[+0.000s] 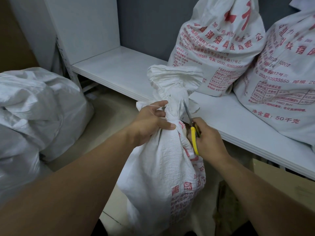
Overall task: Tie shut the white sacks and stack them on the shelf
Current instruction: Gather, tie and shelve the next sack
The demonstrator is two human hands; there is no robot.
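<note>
A white woven sack (162,176) with red print stands upright on the floor in front of me, its neck bunched and cinched. My left hand (150,123) grips the neck from the left, and a thin white tie runs across its fingers. My right hand (208,142) holds yellow-handled scissors (193,130) whose blades point up against the right side of the neck. Two tied sacks with red print, one (219,48) further left and another (286,79) at the right edge, stand on the white shelf (119,70).
A pile of plain white sacks (34,116) lies on the floor at my left. The shelf's white upright panel (85,28) rises at the back left, with a grey wall behind. A cardboard box (281,193) sits under the shelf at the right.
</note>
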